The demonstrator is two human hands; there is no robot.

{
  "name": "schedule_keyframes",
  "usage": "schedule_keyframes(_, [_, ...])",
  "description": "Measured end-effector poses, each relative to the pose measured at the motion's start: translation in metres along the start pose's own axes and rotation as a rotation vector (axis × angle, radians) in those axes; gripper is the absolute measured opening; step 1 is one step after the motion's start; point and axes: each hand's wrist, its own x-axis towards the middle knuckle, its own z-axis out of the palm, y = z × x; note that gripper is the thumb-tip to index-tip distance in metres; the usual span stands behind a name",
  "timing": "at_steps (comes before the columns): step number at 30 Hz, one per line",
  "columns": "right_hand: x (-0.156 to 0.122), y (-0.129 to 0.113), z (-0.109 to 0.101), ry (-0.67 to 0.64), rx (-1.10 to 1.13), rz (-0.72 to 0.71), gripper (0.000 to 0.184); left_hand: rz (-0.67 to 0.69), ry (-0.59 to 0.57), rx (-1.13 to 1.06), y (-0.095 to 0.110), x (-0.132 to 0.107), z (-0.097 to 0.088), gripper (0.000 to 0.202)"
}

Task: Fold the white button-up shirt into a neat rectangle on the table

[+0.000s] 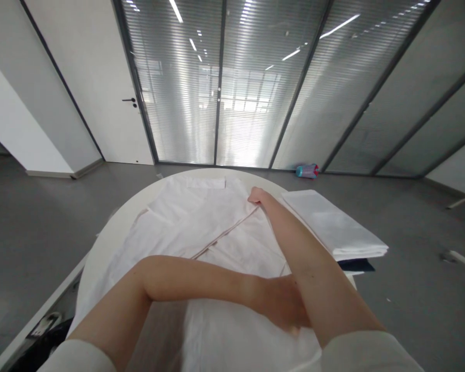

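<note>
Left hand [284, 302]: Low over the white garment [158, 227], your palm faces down, partly hidden behind your right forearm [310, 258]; what the fingers hold, if anything, cannot be told.
Crossed arms: Your left forearm [201, 281] spans the cloth from the left, elbow bent, and passes below the right in the view; should the two catch, a sideways tug could rumple the layers.
White garment: Spread before you across the round white table [120, 225], it shows a diagonal pinkish edge [232, 227] running up to your far hand.
Right hand [257, 195]: Arm stretched forward and inward, you have the fingers curled closed, seemingly pinching the garment at that edge's upper end; a loose pinch could let it slip, a hard pull could drag the cloth askew.
Folded white cloth [329, 222]: Stacked over a navy piece [356, 265] beside your right forearm, it appears to jut past the tabletop; an elbow swinging wide could knock it off.
Glass partition [248, 129]: Blinds stand behind the scene, well apart from you.
</note>
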Motion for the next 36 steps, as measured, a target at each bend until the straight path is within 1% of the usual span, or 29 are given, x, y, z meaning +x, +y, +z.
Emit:
schedule_keyframes(2, [-0.002, 0.001, -0.004, -0.001, 0.058, -0.005, 0.022, 0.112, 0.073, -0.083, -0.006, -0.009, -0.009, 0.022])
schedule_keyframes(3, [-0.002, 0.000, -0.006, -0.005, 0.092, -0.010, 0.019, 0.122, 0.096, -0.115, -0.008, -0.017, -0.016, 0.020])
schedule_keyframes(4, [-0.002, -0.001, -0.010, -0.010, 0.129, -0.017, 0.017, 0.101, 0.104, -0.132, -0.009, -0.026, -0.023, 0.019])
schedule_keyframes(7, [-0.001, -0.013, -0.021, -0.024, 0.239, -0.055, 0.018, 0.080, 0.143, -0.157, -0.008, -0.057, -0.046, 0.024])
schedule_keyframes(10, [0.000, -0.039, -0.026, -0.026, 0.309, -0.118, 0.017, 0.047, 0.191, -0.189, 0.002, -0.089, -0.063, 0.029])
schedule_keyframes(13, [0.000, -0.077, -0.018, -0.024, 0.300, -0.188, 0.013, -0.005, 0.187, -0.221, 0.016, -0.116, -0.071, 0.031])
schedule_keyframes(17, [-0.002, -0.124, 0.009, -0.038, 0.195, -0.264, 0.012, -0.059, 0.195, -0.244, 0.030, -0.148, -0.074, 0.031])
schedule_keyframes(18, [-0.003, -0.132, 0.017, -0.038, 0.163, -0.274, 0.014, -0.067, 0.199, -0.247, 0.032, -0.156, -0.074, 0.032])
schedule_keyframes(20, [-0.004, -0.142, 0.030, -0.027, 0.109, -0.286, 0.024, -0.086, 0.207, -0.246, 0.037, -0.173, -0.073, 0.031])
schedule_keyframes(21, [-0.003, -0.144, 0.034, -0.017, 0.088, -0.288, 0.030, -0.100, 0.214, -0.246, 0.039, -0.181, -0.071, 0.027])
schedule_keyframes(23, [-0.003, -0.144, 0.039, 0.000, 0.060, -0.295, 0.039, -0.139, 0.231, -0.264, 0.044, -0.194, -0.067, 0.014])
schedule_keyframes(25, [-0.001, -0.143, 0.040, 0.007, 0.043, -0.303, 0.042, -0.183, 0.250, -0.306, 0.049, -0.204, -0.062, 0.005])
schedule_keyframes(28, [-0.001, -0.141, 0.038, 0.017, 0.034, -0.326, 0.037, -0.207, 0.313, -0.342, 0.052, -0.208, -0.057, 0.006])
schedule_keyframes(32, [-0.006, -0.142, 0.038, 0.046, 0.042, -0.358, 0.030, -0.129, 0.432, -0.361, 0.052, -0.208, -0.056, 0.005])
schedule_keyframes(34, [-0.009, -0.144, 0.040, 0.065, 0.053, -0.367, 0.029, -0.123, 0.492, -0.373, 0.051, -0.209, -0.058, 0.003])
schedule_keyframes(35, [-0.010, -0.144, 0.041, 0.073, 0.060, -0.371, 0.029, -0.129, 0.503, -0.375, 0.051, -0.209, -0.058, 0.003])
schedule_keyframes(36, [-0.011, -0.145, 0.043, 0.075, 0.066, -0.376, 0.028, -0.133, 0.489, -0.376, 0.051, -0.209, -0.058, 0.002])
